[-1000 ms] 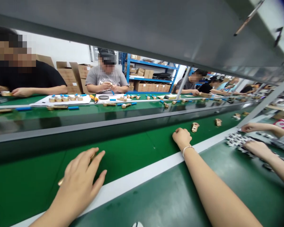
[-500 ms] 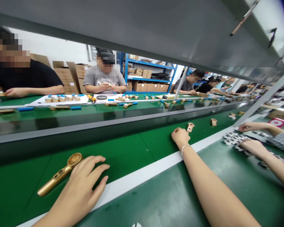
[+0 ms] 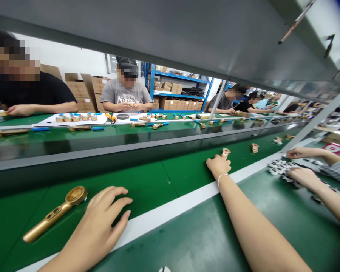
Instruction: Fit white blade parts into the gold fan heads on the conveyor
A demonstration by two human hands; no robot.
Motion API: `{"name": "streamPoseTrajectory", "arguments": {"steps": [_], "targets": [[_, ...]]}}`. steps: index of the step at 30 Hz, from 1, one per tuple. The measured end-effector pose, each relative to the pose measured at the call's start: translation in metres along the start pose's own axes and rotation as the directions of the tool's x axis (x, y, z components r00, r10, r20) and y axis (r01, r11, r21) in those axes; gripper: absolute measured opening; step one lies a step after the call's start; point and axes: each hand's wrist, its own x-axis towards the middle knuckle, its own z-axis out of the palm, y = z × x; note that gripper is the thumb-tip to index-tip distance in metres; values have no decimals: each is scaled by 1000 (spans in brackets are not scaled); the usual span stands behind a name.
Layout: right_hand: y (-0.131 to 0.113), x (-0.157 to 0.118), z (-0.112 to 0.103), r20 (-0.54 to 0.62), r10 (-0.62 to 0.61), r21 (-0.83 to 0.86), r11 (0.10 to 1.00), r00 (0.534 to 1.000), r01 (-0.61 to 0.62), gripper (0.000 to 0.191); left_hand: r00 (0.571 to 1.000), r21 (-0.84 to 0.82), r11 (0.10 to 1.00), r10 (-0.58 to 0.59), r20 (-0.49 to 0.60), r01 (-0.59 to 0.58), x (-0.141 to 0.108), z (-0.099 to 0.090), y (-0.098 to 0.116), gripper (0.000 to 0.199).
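My right hand (image 3: 218, 165), a pale bangle on its wrist, reaches over the green belt (image 3: 147, 185). Its curled fingers hold the lower end of a small gold plastic part (image 3: 226, 152) with a round top; the fingertips are partly hidden. Over the belt's near edge, my left hand (image 3: 107, 211) has its fingers spread and holds nothing. To its left, a gold handheld-fan shell (image 3: 56, 213) with a ring-shaped head lies on the belt, apart from the hand.
More small gold parts (image 3: 254, 147) lie farther up the belt. At right, a co-worker's hands (image 3: 303, 175) are over black-and-white pieces (image 3: 280, 168). A grey shelf (image 3: 170, 41) hangs overhead, and a slanted post (image 3: 308, 124) stands at right. Co-workers sit across the line.
The gold fan shell has slid left along the belt, away from my left hand. My right fingers have closed around the small gold part beside them. My left hand has hardly moved.
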Motion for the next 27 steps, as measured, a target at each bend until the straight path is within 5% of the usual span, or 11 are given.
{"name": "streamPoseTrajectory", "arguments": {"steps": [9, 13, 16, 18, 19, 21, 23, 25, 27], "targets": [[-6, -12, -9, 28, -7, -88, 996, 1000, 9, 32, 1000, -43, 999, -15, 11, 16, -1, 2, -2, 25], [-25, -36, -24, 69, -154, -100, 982, 986, 160, 25, 997, -180, 982, -44, 62, 54, -1, -1, 0, 24], [-50, -74, -40, 79, -353, -52, 932, 932, 357, 19, 978, -402, 898, -116, 171, 177, 2, -3, 2, 20], [-67, -110, -54, 61, -529, 21, 849, 847, 529, 14, 922, -576, 722, -264, 283, 383, 7, -6, 4, 20], [-74, -129, -62, 48, -620, 71, 784, 783, 617, 14, 864, -657, 562, -361, 352, 503, 11, -8, 6, 23], [-83, -169, -76, 16, -785, 184, 611, 619, 770, 16, 675, -734, 126, -517, 526, 668, 18, -15, 11, 32], [-84, -207, -87, -23, -900, 294, 411, 436, 863, 15, 494, -682, -277, -516, 700, 677, 25, -22, 18, 40], [-80, -238, -95, -100, -964, 426, 182, 246, 886, 13, 438, -568, -497, -362, 823, 656, 29, -27, 26, 50], [-74, -260, -101, -205, -975, 552, -47, 81, 833, 13, 469, -500, -576, -216, 856, 647, 28, -28, 33, 52]]}}
